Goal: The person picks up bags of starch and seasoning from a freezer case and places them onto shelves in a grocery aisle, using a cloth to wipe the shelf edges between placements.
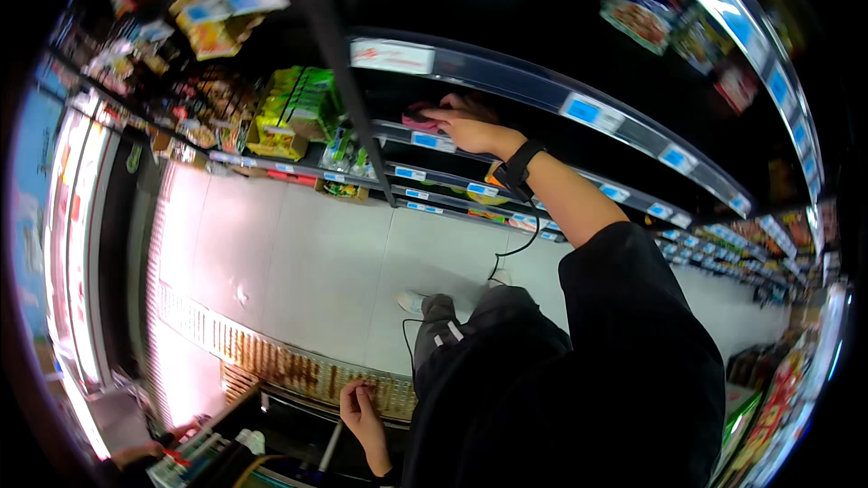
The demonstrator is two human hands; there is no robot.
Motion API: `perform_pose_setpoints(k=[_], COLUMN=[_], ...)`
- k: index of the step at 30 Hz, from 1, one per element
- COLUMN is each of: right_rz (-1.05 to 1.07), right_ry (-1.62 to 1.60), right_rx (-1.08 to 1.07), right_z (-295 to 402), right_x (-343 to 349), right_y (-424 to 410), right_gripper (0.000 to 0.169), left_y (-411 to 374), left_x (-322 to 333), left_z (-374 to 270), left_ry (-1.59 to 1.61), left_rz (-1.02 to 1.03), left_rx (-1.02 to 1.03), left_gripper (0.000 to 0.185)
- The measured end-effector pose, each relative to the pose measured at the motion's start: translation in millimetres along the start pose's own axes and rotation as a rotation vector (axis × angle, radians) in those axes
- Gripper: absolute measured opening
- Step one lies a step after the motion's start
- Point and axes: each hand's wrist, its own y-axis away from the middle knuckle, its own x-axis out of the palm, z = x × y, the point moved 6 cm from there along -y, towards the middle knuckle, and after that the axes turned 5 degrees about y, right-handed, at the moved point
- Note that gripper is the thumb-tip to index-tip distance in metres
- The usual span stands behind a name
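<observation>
My right hand [472,130] reaches into a dark shelf bay and presses a pinkish-red cloth [422,119] near the shelf's front edge. Its fingers partly cover the cloth, and the shadow behind them hides detail. A black wristband device [521,169] with a thin black cable sits on that wrist. Below the hand, the shelf edge carries a price label [434,141]. My left hand [361,407] hangs low at my side, fingers curled in, with nothing seen in it. Beneath it runs a rust-stained metal grille [291,366].
A dark upright post [346,81] divides the shelving, with green and yellow packets [298,105] to its left. Lower left, another person's hand [186,428] is near a cart-like frame [217,427] with bottles or tools. Pale tiled floor [325,257] lies underfoot; a lit chiller [78,237] stands left.
</observation>
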Motion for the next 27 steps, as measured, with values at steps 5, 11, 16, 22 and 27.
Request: perform_pose_setpoints(k=[5,11,16,22,27], right_rz=[-0.116,-0.439,-0.578,-0.614,-0.676], right_ry=[-0.119,-0.069,0.067,0.191,0.271], right_rx=[0.092,0.144,0.253,0.414,0.534], right_z=[-67.2,-173.3,-271.2,-365.5,-419.4], right_x=[-5.0,-14.8,-15.4,-29.0,-33.1], right_y=[75.2,199.4,296.1,390.4,435.7], right_gripper=[0.043,0.045,0.046,0.053,0.055], left_y=[-7.3,4.3,43.1,82.4,93.0], left_x=[31.4,120.6,221.4,308.3,353.4], left_z=[-19.2,-32.5,-23.5,-7.6,-11.3], left_ry=[-0.093,-0.273,-0.362,-0.418,-0.446], left_rz=[0.115,0.311,0.461,0.616,0.738], left_rx=[0.148,0.266,0.299,0.313,0.325], left_gripper=[0.015,0.016,0.015,0.015,0.015])
